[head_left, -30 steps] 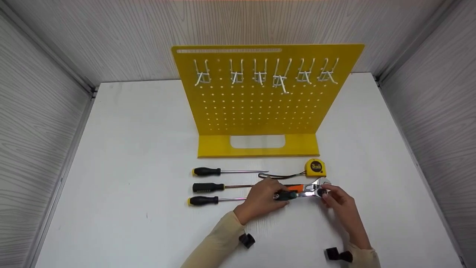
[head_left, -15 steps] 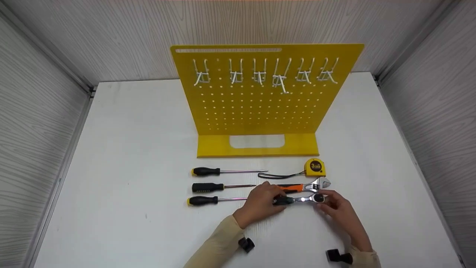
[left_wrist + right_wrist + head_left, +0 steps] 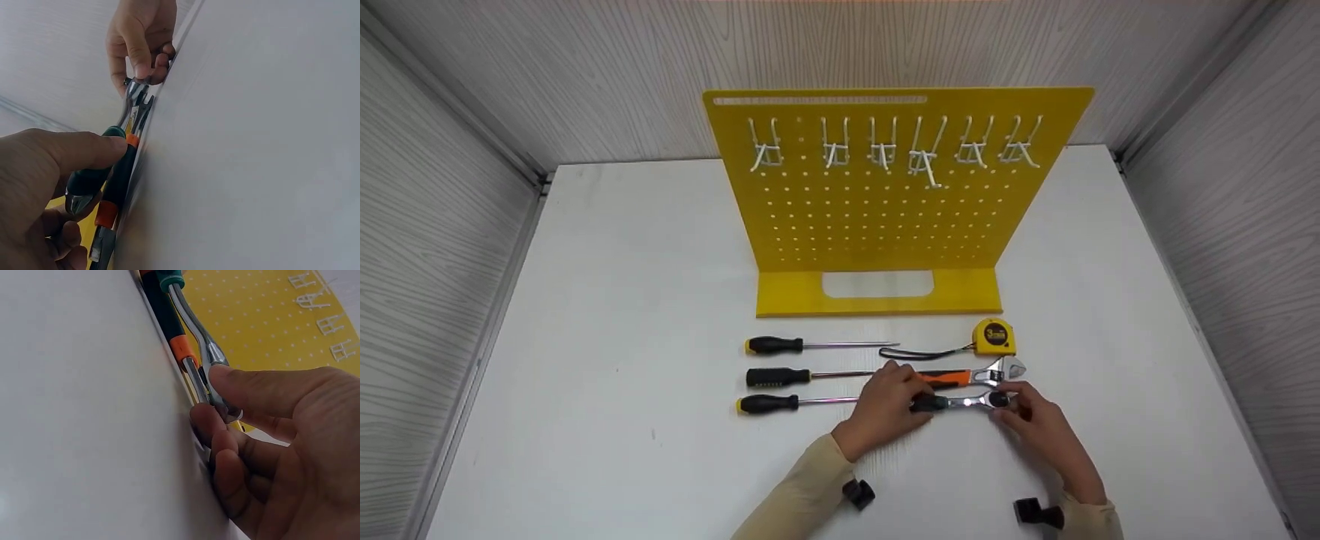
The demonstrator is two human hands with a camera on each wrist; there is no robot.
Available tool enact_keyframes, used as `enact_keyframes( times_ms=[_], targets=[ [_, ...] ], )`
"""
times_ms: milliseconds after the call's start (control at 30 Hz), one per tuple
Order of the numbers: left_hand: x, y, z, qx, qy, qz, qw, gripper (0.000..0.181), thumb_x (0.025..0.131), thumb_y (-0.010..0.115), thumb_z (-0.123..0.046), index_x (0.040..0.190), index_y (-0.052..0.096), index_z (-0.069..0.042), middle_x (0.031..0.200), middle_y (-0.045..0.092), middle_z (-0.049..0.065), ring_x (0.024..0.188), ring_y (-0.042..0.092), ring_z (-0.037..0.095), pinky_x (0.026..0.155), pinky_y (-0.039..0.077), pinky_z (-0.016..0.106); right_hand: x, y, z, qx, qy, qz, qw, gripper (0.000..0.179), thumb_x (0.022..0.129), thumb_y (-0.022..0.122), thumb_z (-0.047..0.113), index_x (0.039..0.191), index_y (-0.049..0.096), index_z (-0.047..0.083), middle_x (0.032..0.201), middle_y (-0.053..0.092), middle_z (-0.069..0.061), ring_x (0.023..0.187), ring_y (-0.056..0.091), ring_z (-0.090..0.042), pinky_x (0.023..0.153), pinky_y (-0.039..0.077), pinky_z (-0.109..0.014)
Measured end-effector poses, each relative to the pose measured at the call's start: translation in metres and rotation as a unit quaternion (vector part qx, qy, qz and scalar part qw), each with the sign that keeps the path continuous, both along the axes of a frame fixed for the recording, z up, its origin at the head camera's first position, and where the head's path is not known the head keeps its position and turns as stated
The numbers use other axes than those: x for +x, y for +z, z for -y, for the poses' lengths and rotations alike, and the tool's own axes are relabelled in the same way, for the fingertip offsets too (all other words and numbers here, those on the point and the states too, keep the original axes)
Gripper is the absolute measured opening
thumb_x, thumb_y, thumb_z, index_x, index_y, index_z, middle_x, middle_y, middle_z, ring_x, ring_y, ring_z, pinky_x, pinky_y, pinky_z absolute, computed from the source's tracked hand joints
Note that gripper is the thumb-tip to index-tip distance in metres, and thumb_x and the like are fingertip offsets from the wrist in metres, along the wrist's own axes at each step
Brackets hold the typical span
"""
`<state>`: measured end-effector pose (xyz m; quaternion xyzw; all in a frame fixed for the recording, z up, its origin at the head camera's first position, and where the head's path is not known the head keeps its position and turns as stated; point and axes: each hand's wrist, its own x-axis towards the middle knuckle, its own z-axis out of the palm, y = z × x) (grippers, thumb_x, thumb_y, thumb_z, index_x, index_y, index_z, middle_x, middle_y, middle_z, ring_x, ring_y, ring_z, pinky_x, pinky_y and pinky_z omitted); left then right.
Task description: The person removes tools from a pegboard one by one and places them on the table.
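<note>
A ratchet wrench (image 3: pixel 964 403) with a dark green and black handle and a chrome head lies level between my two hands. My left hand (image 3: pixel 883 405) grips its handle, thumb along the top in the left wrist view. Its head is pinched between thumb and fingers of my right hand (image 3: pixel 1042 420); the right wrist view shows the thumb (image 3: pixel 225 379) on the chrome. Just beyond the ratchet, and close alongside it, lies an adjustable wrench (image 3: pixel 949 379) with an orange and black handle. My left hand hides part of that handle.
Three screwdrivers (image 3: pixel 775 345) lie in a row on the left, their shafts toward my left hand. A yellow tape measure (image 3: pixel 994 337) with a black strap sits behind the wrenches. Farther back stands a yellow pegboard (image 3: pixel 877 217) with several white hooks along its top.
Both hands have brought the ratchet wrench slightly toward the body, so it no longer overlaps the adjustable wrench in the head view. The other tools stay put.
</note>
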<state>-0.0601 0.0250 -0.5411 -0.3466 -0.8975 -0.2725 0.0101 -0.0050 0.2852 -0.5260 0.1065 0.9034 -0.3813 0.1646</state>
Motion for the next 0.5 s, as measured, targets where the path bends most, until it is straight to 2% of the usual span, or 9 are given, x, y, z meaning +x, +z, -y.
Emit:
enact_keyframes(
  times_ms=[167, 500],
  targets=[
    [0.0012, 0.002, -0.0005, -0.008, -0.004, 0.007, 0.9999, 0.02, 0.081, 0.077, -0.031, 0.096, 0.074, -0.019, 0.092, 0.062, -0.003, 0.082, 0.051, 0.012, 0.073, 0.042, 0.024, -0.0009, 0.0011, 0.0015, 0.006, 0.004, 0.007, 0.9999, 0.039, 0.091, 0.067, 0.02, 0.127, 0.053, 0.014, 0.085, 0.052, -0.004, 0.078, 0.045, -0.016, 0.065, 0.036, -0.027],
    [0.0012, 0.0033, -0.0042, -0.046, -0.002, 0.018, 0.9988, 0.021, 0.079, 0.078, -0.031, 0.097, 0.075, -0.02, 0.094, 0.063, -0.003, 0.084, 0.054, 0.013, 0.072, 0.043, 0.024, 0.0031, -0.0009, 0.0024, 0.044, 0.028, -0.017, 0.9985, 0.039, 0.092, 0.065, 0.02, 0.128, 0.052, 0.015, 0.083, 0.053, -0.003, 0.074, 0.046, -0.015, 0.065, 0.036, -0.028]
  ],
)
